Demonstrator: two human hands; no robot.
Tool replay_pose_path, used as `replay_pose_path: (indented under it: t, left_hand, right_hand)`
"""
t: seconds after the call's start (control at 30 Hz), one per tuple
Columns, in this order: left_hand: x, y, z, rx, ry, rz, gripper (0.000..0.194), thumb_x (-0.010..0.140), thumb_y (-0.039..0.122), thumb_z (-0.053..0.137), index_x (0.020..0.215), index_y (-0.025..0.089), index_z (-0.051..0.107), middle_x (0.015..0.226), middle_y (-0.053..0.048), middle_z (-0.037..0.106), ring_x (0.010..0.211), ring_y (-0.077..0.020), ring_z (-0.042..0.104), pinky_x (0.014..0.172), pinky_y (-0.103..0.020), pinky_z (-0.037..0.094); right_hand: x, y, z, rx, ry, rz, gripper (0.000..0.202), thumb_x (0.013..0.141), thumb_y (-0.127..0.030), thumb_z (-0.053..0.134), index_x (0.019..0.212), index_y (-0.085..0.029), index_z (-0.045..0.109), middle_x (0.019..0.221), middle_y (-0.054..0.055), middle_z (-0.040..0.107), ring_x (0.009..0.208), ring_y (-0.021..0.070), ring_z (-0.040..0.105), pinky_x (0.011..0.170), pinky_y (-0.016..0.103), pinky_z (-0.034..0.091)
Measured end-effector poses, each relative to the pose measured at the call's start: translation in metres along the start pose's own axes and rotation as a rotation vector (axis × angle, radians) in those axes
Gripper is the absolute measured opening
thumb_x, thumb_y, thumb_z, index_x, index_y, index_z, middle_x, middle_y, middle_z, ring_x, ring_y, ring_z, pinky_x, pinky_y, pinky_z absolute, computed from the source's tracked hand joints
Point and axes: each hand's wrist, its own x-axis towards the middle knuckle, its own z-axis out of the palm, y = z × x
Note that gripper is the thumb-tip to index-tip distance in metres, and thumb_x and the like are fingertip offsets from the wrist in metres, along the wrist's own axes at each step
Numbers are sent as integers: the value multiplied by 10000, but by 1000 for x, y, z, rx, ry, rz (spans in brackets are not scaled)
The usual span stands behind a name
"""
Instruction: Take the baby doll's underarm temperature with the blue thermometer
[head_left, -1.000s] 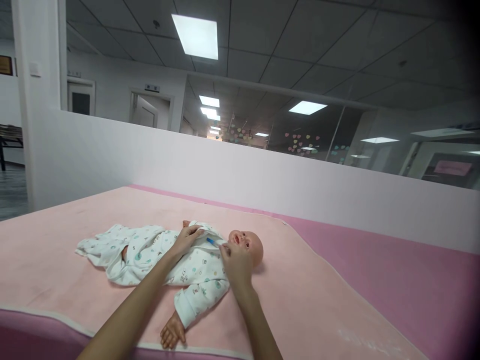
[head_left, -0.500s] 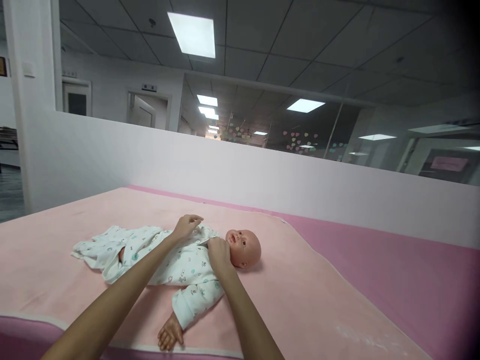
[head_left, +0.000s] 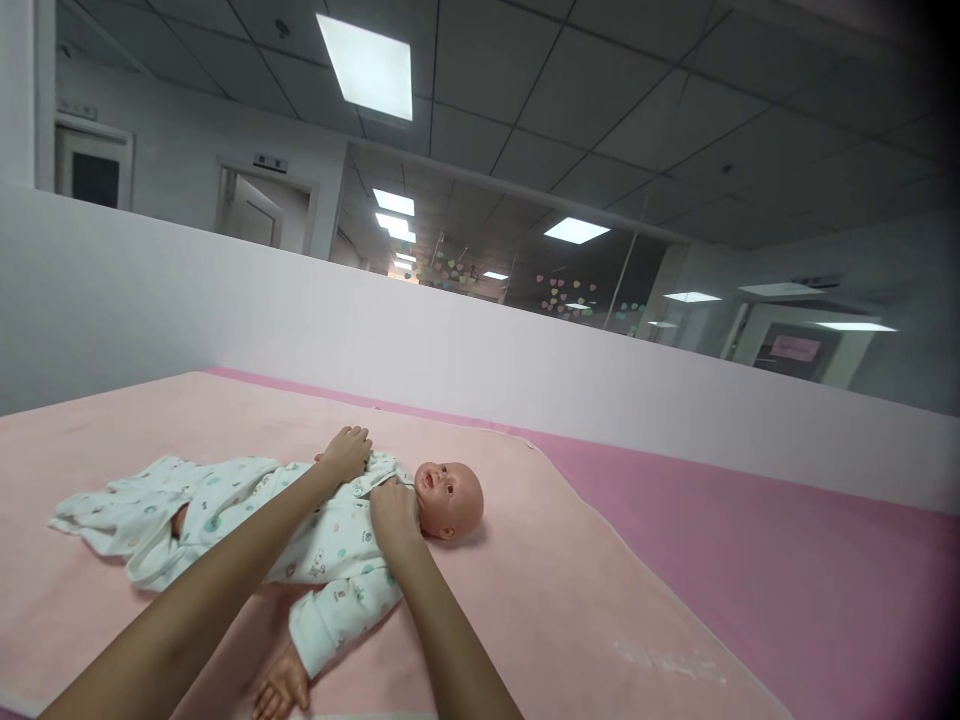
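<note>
A bald baby doll [head_left: 459, 503] lies on its back, its head to the right, in a white patterned baby garment [head_left: 315, 545]. My right hand [head_left: 394, 515] is closed at the collar just below the doll's chin; its fingertips are mostly hidden. On the far side of the chest, my left hand [head_left: 347, 453] curls its fingers over the garment near the far sleeve. A small skin-toned bit, perhaps the doll's far hand, shows beside my left wrist. The doll's near hand [head_left: 281, 685] sticks out of its sleeve toward me.
The doll rests on a light pink sheet [head_left: 570, 590] laid over a darker pink mat [head_left: 750, 530]. A low white wall [head_left: 420, 340] with glass above runs along the back. Doors and ceiling lights show beyond the glass.
My left hand has gone from raised, loosely bent fingers to curling down over the far side of the garment. My right hand stays at the collar. The view has shifted to the right.
</note>
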Motion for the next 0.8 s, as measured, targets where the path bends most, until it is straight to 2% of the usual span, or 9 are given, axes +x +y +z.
replay_pose_path:
  t: [0.07,0.13,0.23,0.3,0.53,0.7,0.8]
  left_hand:
    - [-3,2,-10,13,-5,44,210,703,222,519,896,167,580,1041,-141,544,1058,-293,464,938,-407,292]
    - [-8,5,-17,13,-30,71,242,712,247,500,942,182,541,1009,-113,550,970,-267,518,872,-383,349]
    - [-19,12,-22,4,-63,65,253,722,217,455,971,195,491,937,-81,566,829,-235,564,724,-335,401]
    - [-30,18,-22,-17,-50,35,250,736,224,440,982,196,469,937,-76,566,821,-228,564,701,-321,395]
    - [-61,27,-16,-213,126,-104,284,765,388,465,988,213,466,1013,-60,582,954,-249,523,832,-365,326]
    - [-64,20,-14,-335,124,-124,365,710,437,541,1006,239,463,1096,-46,569,1018,-254,504,883,-386,288]
    - [-64,19,-15,-376,122,-119,377,711,453,539,1016,246,461,1099,-39,568,1033,-250,495,892,-395,279]
  right_hand:
    - [1,-4,1,3,-8,22,283,823,-33,369,913,-73,634,966,214,607,826,222,638,628,307,509]
    - [2,-7,2,7,-12,47,290,821,-26,364,944,-58,625,996,235,591,852,229,633,641,314,509]
    - [3,-8,4,14,-6,75,301,822,-18,352,961,-54,616,994,233,590,864,226,629,640,303,507]
    - [2,-8,5,19,0,81,295,825,-20,350,941,-59,618,973,221,600,848,215,632,630,282,504]
    - [-4,-2,7,27,57,57,226,828,-44,383,901,-96,591,897,168,617,782,182,628,606,242,477]
    - [-10,7,13,68,169,34,236,819,-32,375,857,-128,587,841,119,624,781,189,609,598,248,449]
    - [-13,22,15,114,317,-11,249,817,-41,388,895,-144,601,791,82,635,734,166,597,605,232,422]
